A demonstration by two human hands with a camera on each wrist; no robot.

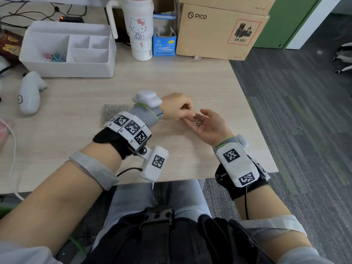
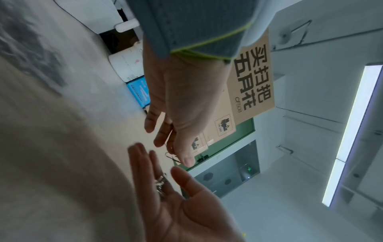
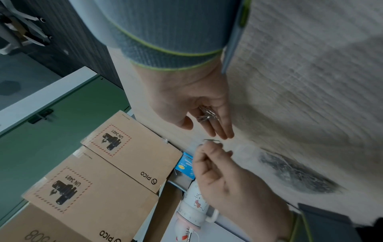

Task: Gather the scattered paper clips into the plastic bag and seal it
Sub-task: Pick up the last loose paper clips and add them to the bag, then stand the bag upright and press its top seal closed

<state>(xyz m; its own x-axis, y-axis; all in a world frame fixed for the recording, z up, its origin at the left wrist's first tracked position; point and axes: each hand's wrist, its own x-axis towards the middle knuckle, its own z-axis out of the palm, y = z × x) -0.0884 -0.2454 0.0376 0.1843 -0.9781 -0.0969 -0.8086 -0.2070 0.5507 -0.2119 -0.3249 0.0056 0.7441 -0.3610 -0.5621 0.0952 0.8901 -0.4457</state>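
Loosely, paper clips [image 1: 197,120] fill the right grip [image 1: 210,125].

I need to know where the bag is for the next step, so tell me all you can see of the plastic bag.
The plastic bag lies flat on the wooden desk, left of both hands and touched by neither. It is clear and thin, packed with a grey mass of metal paper clips. The left wrist rig hides its near right corner. Whether its top is sealed cannot be told.

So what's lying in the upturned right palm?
A small heap of silver paper clips rests in the cupped right hand. The left hand pinches another clip just above it. How many clips there are cannot be told.
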